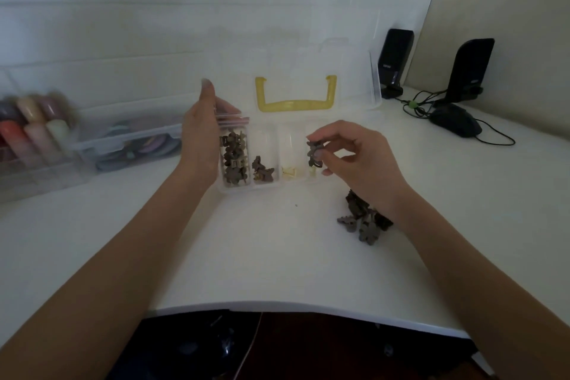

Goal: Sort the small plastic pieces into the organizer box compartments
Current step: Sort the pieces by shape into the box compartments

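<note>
Grey plastic piece, pinched in right hand fingertips, hangs over the box's right end compartment. Likely light, stiff, knobbly; pinch across the body, not the prongs. Left hand, fingers straight, rests against the box's left side. Loose pile waits on the counter under the right wrist.

White table carries organizer box, loose pieces (piled), 2 speakers.
</note>
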The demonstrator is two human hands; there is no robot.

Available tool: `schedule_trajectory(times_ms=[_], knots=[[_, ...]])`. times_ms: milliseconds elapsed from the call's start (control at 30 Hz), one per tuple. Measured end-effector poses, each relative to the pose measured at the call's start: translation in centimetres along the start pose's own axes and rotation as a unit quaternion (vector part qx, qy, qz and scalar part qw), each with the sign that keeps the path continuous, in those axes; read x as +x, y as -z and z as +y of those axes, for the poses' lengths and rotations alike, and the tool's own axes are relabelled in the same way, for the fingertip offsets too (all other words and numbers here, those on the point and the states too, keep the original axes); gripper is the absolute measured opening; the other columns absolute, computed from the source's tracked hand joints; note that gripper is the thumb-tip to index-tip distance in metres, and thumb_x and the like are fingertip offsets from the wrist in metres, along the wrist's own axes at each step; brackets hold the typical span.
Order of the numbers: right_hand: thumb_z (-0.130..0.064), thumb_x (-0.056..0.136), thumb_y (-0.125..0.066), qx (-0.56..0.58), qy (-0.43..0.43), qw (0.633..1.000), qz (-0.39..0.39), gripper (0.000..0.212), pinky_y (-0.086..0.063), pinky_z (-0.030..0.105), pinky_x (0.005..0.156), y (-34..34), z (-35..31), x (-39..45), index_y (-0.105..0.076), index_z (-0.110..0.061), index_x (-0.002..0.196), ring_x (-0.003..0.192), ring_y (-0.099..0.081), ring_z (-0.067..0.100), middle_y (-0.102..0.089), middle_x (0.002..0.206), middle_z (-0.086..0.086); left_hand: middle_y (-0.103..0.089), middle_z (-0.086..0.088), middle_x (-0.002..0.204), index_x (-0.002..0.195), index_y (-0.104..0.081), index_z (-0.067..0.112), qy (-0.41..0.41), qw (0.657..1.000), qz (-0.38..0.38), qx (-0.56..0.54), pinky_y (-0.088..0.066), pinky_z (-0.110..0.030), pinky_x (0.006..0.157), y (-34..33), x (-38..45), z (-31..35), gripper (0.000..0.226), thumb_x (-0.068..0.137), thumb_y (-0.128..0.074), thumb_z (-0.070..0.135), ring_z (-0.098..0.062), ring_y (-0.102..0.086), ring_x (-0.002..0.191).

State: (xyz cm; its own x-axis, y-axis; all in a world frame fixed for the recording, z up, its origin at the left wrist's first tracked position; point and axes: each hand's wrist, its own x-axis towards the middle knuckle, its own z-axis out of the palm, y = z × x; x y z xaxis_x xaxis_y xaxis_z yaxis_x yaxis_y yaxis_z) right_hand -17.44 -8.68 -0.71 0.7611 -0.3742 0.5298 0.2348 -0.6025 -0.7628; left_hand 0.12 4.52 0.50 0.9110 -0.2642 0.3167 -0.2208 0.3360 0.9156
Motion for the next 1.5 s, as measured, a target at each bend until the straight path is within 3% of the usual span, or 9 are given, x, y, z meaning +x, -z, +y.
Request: schedule_trajectory(times_ms=[200, 333, 533, 833, 967, 1167, 1300, 1400, 1500], knots=[[0.005, 0.082, -0.064, 0.015, 0.011, 1.0, 0.012, 0.019, -0.058, 0.043, 0.067, -0.5, -0.5, -0.2, -0.068, -0.013, 0.088, 0.079, -0.066, 0.018, -0.07, 0.084, -0.007, -0.06, 0.009, 0.043, 0.057, -0.05, 0.013, 0.001, 1.0, -0.001, 0.005, -0.047, -0.013, 0.057, -0.4, -0.4, 0.0, 0.055, 0.102, -0.031, 0.039, -0.001, -0.06, 0.045], [0.001, 0.081, -0.068, 0.018, 0.041, 0.999, -0.001, 0.015, -0.058, 0.032, 0.067, -1.9, -1.6, 0.1, -0.064, -0.012, 0.089, 0.079, -0.066, 0.013, -0.07, 0.088, -0.006, -0.061, 0.009, 0.047, 0.058, -0.051, 0.015, 0.002, 1.0, -0.01, 0.004, -0.048, -0.017, 0.061, -0.2, -0.4, -0.2, 0.055, 0.102, -0.03, 0.041, -0.003, -0.061, 0.05], [-0.009, 0.081, -0.069, -0.12, 0.17, 0.976, -0.062, 0.01, -0.042, 0.013, 0.065, -5.6, -3.5, 1.8, -0.066, -0.013, 0.09, 0.073, -0.053, 0.009, -0.064, 0.082, -0.006, -0.061, 0.009, 0.05, 0.057, -0.055, 0.019, 0.015, 1.0, -0.021, -0.005, -0.045, -0.026, 0.061, -0.1, -0.3, -0.1, 0.054, 0.1, -0.034, 0.046, -0.006, -0.059, 0.051], [-0.01, 0.08, -0.071, -0.196, 0.215, 0.957, -0.002, 0.014, -0.04, 0.015, 0.072, -7.5, -1.9, 2.9, -0.069, -0.01, 0.093, 0.083, -0.049, 0.009, -0.056, 0.093, 0.001, -0.06, 0.008, 0.049, 0.056, -0.055, 0.02, 0.025, 1.0, -0.01, -0.001, -0.043, -0.025, 0.059, -0.3, -0.3, -0.2, 0.054, 0.099, -0.035, 0.046, -0.004, -0.057, 0.048], [-0.014, 0.082, -0.07, -0.175, 0.165, 0.971, 0.007, 0.01, -0.038, 0.008, 0.06, -3.8, -3.1, 2.5, -0.069, -0.015, 0.092, 0.058, -0.045, 0.0, -0.06, 0.076, -0.004, -0.064, 0.002, 0.061, 0.058, -0.056, 0.018, -0.001, 1.0, -0.014, 0.014, -0.051, -0.031, 0.071, -0.1, 0.1, -0.4, 0.055, 0.1, -0.032, 0.045, -0.013, -0.065, 0.062], [-0.02, 0.079, -0.073, -0.174, -0.017, 0.973, -0.153, 0.004, -0.046, 0.011, 0.052, 3.6, -2.9, 0.5, -0.071, -0.022, 0.081, 0.053, -0.059, 0.001, -0.067, 0.065, -0.011, -0.064, 0.003, 0.056, 0.057, -0.055, 0.016, 0.011, 1.0, -0.006, 0.003, -0.052, -0.022, 0.063, -0.3, 0.4, -0.7, 0.056, 0.1, -0.033, 0.044, -0.011, -0.065, 0.057], [-0.031, 0.074, -0.074, -0.265, -0.045, 0.95, -0.156, 0.004, -0.048, 0.014, 0.063, 5.5, -1.7, -1.0, -0.072, -0.027, 0.074, 0.061, -0.061, 0.001, -0.068, 0.065, -0.012, -0.064, -0.006, 0.067, 0.059, -0.056, 0.014, 0.018, 1.0, 0.001, 0.017, -0.05, -0.021, 0.064, -0.2, 0.5, -0.8, 0.056, 0.099, -0.034, 0.046, -0.012, -0.063, 0.062], [-0.034, 0.076, -0.074, -0.311, -0.082, 0.927, -0.193, 0.009, -0.048, 0.012, 0.071, 5.8, -0.9, -1.3, -0.072, -0.032, 0.085, 0.073, -0.061, -0.003, -0.068, 0.076, -0.016, -0.064, -0.003, 0.064, 0.059, -0.057, 0.014, 0.016, 1.0, -0.001, 0.015, -0.051, -0.018, 0.063, -0.2, 0.4, -0.8, 0.055, 0.1, -0.035, 0.044, -0.009, -0.062, 0.058], [-0.037, 0.079, -0.071, -0.333, -0.113, 0.91, -0.218, 0.015, -0.051, 0.023, 0.078, 5.3, 0.0, -1.2, -0.069, -0.036, 0.093, 0.078, -0.061, 0.0, -0.067, 0.083, -0.016, -0.064, 0.001, 0.06, 0.059, -0.056, 0.014, 0.019, 1.0, 0.001, 0.006, -0.05, -0.017, 0.061, -0.2, 0.4, -0.7, 0.053, 0.1, -0.037, 0.043, -0.007, -0.061, 0.054]])
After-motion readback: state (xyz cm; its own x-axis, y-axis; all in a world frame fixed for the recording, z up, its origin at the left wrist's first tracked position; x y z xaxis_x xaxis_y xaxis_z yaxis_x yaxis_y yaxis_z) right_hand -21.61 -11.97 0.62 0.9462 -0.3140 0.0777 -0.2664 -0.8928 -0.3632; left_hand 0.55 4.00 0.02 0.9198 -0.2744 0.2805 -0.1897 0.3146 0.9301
